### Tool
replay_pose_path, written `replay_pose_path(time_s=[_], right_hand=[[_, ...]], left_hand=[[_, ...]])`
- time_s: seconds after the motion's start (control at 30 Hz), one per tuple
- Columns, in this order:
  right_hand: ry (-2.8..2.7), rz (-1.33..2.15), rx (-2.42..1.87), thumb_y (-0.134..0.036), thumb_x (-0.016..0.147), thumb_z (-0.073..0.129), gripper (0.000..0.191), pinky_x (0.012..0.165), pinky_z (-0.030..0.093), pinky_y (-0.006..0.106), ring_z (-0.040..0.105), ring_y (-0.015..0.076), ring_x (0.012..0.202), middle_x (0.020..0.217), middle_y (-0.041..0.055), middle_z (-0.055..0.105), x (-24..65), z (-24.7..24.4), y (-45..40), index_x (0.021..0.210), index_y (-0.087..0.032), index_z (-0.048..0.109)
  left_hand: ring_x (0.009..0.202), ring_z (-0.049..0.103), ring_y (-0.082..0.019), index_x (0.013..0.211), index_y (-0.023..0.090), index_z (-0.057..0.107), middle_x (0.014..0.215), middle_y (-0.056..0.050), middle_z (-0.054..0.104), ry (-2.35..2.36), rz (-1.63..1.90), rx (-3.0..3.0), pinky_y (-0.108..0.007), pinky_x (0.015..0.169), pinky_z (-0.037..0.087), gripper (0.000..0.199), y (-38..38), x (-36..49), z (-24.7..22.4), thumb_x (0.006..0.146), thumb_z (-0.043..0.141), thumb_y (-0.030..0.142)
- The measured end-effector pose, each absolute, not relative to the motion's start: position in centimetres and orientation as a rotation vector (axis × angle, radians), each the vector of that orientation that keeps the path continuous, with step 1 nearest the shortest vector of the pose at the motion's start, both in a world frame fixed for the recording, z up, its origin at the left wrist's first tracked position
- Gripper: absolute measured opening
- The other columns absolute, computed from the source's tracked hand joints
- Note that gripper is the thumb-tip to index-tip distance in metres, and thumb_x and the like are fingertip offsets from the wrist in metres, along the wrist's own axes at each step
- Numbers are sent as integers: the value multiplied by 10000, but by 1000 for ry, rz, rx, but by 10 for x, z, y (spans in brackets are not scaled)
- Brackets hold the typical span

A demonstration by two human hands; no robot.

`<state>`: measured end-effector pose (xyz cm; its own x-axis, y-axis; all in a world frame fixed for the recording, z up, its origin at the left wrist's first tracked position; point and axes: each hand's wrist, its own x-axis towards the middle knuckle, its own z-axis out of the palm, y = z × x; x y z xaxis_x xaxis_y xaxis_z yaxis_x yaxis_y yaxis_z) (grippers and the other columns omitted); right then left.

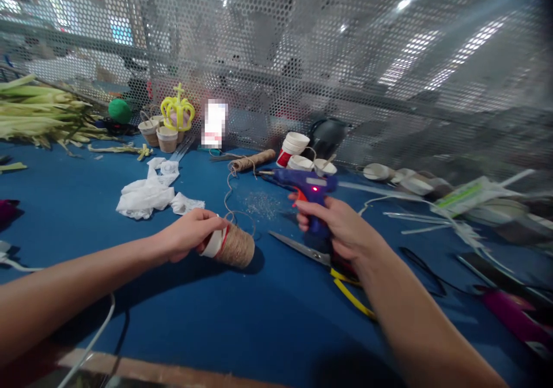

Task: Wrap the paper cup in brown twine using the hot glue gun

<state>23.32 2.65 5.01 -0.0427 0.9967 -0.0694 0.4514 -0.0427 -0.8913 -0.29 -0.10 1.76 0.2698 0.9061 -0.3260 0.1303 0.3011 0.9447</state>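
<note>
My left hand (pixel 194 232) grips the white rim of a small paper cup (pixel 235 247) wrapped in brown twine, tilted on its side just above the blue table. A loose strand of twine (pixel 227 195) runs from the cup to a twine roll (pixel 253 160) farther back. In my right hand (pixel 328 224) is a blue hot glue gun (pixel 305 179) with an orange trigger and a lit red light. Its nozzle points left, and a clear glue stick (pixel 367 189) extends from its back. Scissors (pixel 302 248) with yellow handles lie beneath my right hand, their blades toward the cup.
Crumpled white tissue (pixel 144 195) lies left of the cup. White cups (pixel 296 143), twine-wrapped cups (pixel 167 139) and a yellow crown-shaped piece (pixel 177 111) stand at the back, before a perforated metal screen (pixel 259 42). Dried husks (pixel 38 114) are far left; glue sticks (pixel 415 218) and cables lie right.
</note>
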Motion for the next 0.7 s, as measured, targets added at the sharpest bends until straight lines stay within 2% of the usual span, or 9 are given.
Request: replay_pose_path(time_s=[0.07, 0.13, 0.23, 0.4, 0.47, 0.57, 0.63, 0.7], right_hand=[[-1543, 1218, -1437, -366, 698, 596, 214, 407, 371, 202, 434, 72, 423, 508, -35, 479, 228, 57, 5, 687, -161, 536], [-1600, 1252, -1404, -371, 697, 608, 222, 393, 371, 198, 448, 78, 431, 534, -21, 523, 223, 60, -13, 760, -160, 578], [-1752, 1186, -1471, -400, 716, 580, 239, 391, 403, 218, 483, 107, 438, 514, -12, 546, 214, 60, -31, 798, -176, 608], [-1951, 968, -1569, -365, 692, 593, 149, 362, 402, 252, 496, 137, 392, 432, -31, 515, 203, 53, -43, 656, -222, 574], [-2080, 745, -1520, -339, 691, 588, 127, 408, 426, 277, 545, 169, 467, 480, -14, 551, 201, 48, -43, 618, -240, 559], [-2228, 470, -1380, -328, 714, 549, 110, 578, 470, 340, 593, 222, 658, 628, 23, 612, 201, 42, -41, 636, -251, 562], [-2263, 397, -1352, -328, 728, 530, 100, 631, 463, 365, 590, 230, 687, 685, 34, 620, 203, 39, -40, 678, -248, 563], [-2273, 390, -1344, -325, 743, 517, 90, 605, 461, 361, 584, 219, 652, 692, 31, 615, 204, 36, -40, 718, -246, 552]], left_hand=[[343, 299, -39, 546, 141, 472, 419, 69, 374, 1194, 737, 1128, -167, 330, 186, 227, 0, -4, 18, 654, 525, 333], [343, 306, -39, 561, 140, 480, 425, 66, 388, 1202, 766, 1105, -166, 331, 189, 207, 2, -4, 19, 649, 530, 321], [351, 317, -44, 551, 143, 480, 424, 64, 396, 1209, 795, 1107, -167, 343, 205, 213, 4, -6, 19, 638, 547, 326], [387, 389, -70, 573, 147, 520, 448, 43, 456, 1208, 775, 1211, -184, 392, 264, 223, 4, -8, 16, 654, 547, 353], [390, 401, -76, 575, 151, 527, 456, 35, 475, 1212, 777, 1216, -193, 402, 274, 218, 5, -9, 14, 658, 544, 352], [396, 408, -79, 565, 155, 527, 473, 24, 494, 1208, 799, 1192, -199, 409, 278, 201, 7, -7, 12, 650, 555, 335], [402, 415, -80, 551, 157, 520, 479, 22, 496, 1204, 812, 1178, -202, 415, 284, 192, 8, -6, 12, 642, 561, 321], [408, 421, -83, 541, 159, 514, 484, 24, 493, 1199, 817, 1162, -206, 422, 292, 187, 8, -5, 12, 636, 562, 313]])
